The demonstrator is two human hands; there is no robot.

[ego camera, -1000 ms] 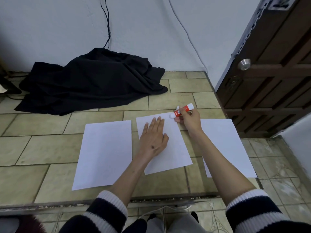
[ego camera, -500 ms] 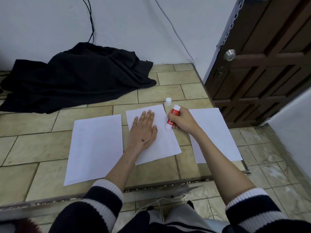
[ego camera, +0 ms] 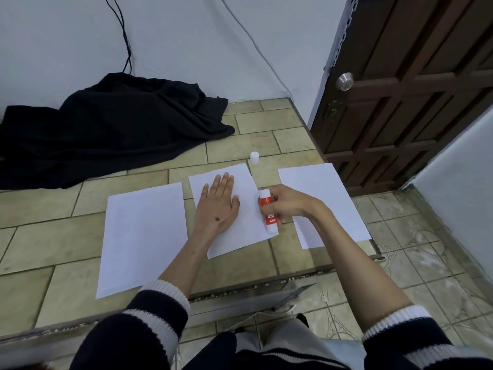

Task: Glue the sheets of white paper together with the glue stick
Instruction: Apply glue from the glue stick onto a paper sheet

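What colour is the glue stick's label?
Red with white lettering, on the white glue stick; the head view shows it best.

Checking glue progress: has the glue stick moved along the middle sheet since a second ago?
Yes. The glue stick went from the middle sheet's far right corner, near the cap, down its right edge toward the person.

The left hand (ego camera: 217, 206) lies flat on the middle sheet (ego camera: 248, 217); the right hand (ego camera: 286, 202) grips the glue stick (ego camera: 268, 210) at that sheet's right edge, its cap (ego camera: 254, 157) beyond.
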